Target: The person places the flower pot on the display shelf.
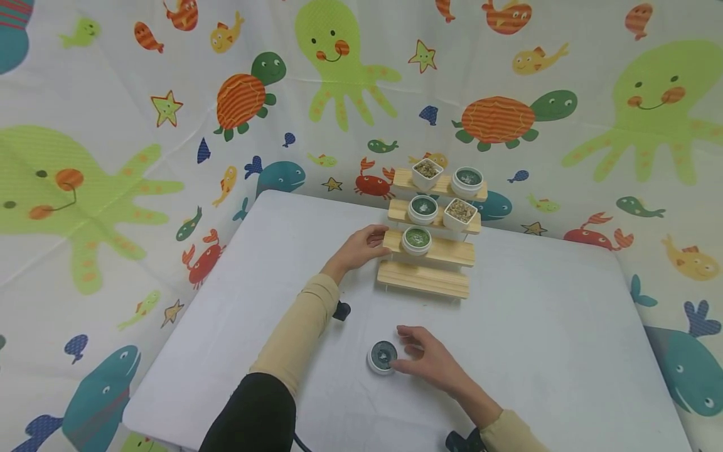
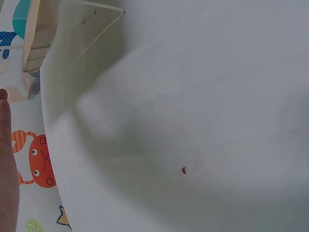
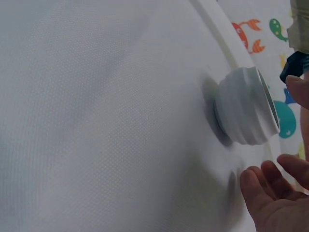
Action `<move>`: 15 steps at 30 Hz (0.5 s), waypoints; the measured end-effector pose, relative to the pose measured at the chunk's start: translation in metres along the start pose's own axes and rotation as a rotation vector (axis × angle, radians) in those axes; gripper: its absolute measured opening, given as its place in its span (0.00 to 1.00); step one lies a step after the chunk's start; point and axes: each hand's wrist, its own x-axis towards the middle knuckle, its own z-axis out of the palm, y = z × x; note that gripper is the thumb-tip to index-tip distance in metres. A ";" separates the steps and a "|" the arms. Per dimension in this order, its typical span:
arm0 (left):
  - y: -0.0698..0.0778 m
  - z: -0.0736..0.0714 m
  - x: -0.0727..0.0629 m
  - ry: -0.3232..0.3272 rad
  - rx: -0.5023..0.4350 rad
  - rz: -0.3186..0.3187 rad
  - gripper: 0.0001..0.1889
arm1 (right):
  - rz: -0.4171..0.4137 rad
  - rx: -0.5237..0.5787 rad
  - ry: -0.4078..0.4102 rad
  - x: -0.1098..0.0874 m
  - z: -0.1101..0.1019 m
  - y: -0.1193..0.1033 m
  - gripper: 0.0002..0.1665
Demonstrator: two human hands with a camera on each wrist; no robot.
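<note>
A small white round pot with a dark grey-green top stands upright on the table, its ribbed wall showing as a white cup in the right wrist view. Just to its right is my right hand, fingers spread and bent a little, thumb tip overlapping the rim in the head view. The right wrist view has a gap between the fingers and the pot. My left hand is at the left end of a tiered wooden stand, fingertips right by the third board. Only one finger shows in the left wrist view.
On the stand's upper boards are round white pots with green or dark tops and square white bowls of dried bits. The bottom board is bare wood. A patterned curtain hangs behind the white table. A dark speck lies on the cloth.
</note>
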 end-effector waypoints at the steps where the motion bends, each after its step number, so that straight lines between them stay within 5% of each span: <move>1: 0.000 0.000 0.000 0.000 -0.001 0.000 0.36 | -0.009 -0.005 -0.010 0.000 0.001 0.001 0.42; 15: 0.001 0.000 0.000 0.001 -0.003 -0.004 0.36 | -0.105 -0.110 -0.061 0.000 0.010 0.004 0.44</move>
